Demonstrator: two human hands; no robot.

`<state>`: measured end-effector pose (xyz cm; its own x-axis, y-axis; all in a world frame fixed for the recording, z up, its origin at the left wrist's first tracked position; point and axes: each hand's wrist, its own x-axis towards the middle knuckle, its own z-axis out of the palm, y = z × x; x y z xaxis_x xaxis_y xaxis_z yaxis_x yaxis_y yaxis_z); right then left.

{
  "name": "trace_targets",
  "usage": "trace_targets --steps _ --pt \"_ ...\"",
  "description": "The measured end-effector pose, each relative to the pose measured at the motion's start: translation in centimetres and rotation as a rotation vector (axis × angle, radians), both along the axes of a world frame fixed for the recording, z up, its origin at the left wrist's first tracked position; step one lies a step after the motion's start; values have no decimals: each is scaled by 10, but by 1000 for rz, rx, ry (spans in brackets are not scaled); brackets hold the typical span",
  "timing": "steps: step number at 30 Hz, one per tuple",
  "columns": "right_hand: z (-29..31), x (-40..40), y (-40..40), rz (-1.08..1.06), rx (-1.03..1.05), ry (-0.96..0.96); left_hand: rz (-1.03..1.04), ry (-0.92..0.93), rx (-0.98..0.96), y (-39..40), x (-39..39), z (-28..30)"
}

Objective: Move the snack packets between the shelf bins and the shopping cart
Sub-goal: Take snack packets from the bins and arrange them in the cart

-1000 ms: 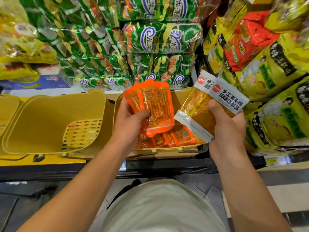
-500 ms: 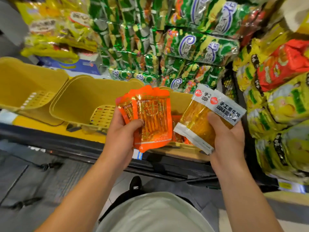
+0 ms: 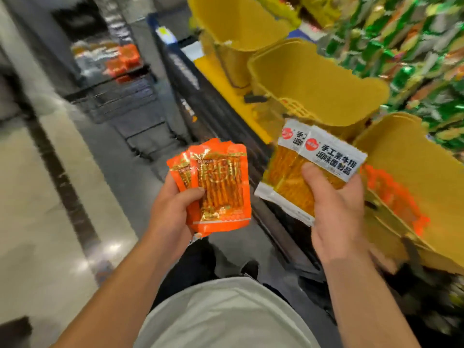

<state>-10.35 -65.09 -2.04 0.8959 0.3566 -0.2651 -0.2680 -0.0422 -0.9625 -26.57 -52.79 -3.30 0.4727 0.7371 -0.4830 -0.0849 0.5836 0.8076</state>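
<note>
My left hand (image 3: 173, 212) grips two orange snack packets (image 3: 221, 187), fanned one behind the other, with the thumb across their front. My right hand (image 3: 334, 204) holds white-and-yellow snack packets (image 3: 301, 169), at least two stacked, thumb pressed on the top one. Both are held over the aisle floor, left of the yellow shelf bins (image 3: 334, 81). The nearest bin (image 3: 424, 172) has more orange packets (image 3: 394, 194) inside. The dark wire shopping cart (image 3: 118, 96) stands up the aisle at upper left, blurred, with orange packets (image 3: 123, 61) in it.
Green and yellow snack bags (image 3: 414, 41) fill the shelves at upper right. A dark shelf edge (image 3: 200, 96) runs diagonally between the bins and the aisle. Shiny tiled floor (image 3: 37, 209) lies to the left. The whole view is motion-blurred.
The view has swung left, away from the shelf toward the aisle, bringing the cart into sight. Both hands kept their packets and came away from the bin.
</note>
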Motion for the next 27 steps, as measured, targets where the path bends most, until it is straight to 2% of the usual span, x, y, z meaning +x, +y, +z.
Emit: trace_targets --steps 4,9,13,20,24,27 --pt "-11 -44 57 241 -160 -182 175 -2 -58 28 -46 -13" --pt "-32 -105 146 432 -258 -310 266 10 -96 85 -88 -18" --pt "-39 -152 217 478 -284 -336 265 15 -58 142 -128 -19" --pt "-42 -209 303 527 -334 -466 164 172 85 222 -179 -31" --pt "-43 -211 343 528 -364 -492 257 159 19 261 -197 -35" --pt "-47 -212 376 552 -366 -480 254 157 16 293 -204 -39"
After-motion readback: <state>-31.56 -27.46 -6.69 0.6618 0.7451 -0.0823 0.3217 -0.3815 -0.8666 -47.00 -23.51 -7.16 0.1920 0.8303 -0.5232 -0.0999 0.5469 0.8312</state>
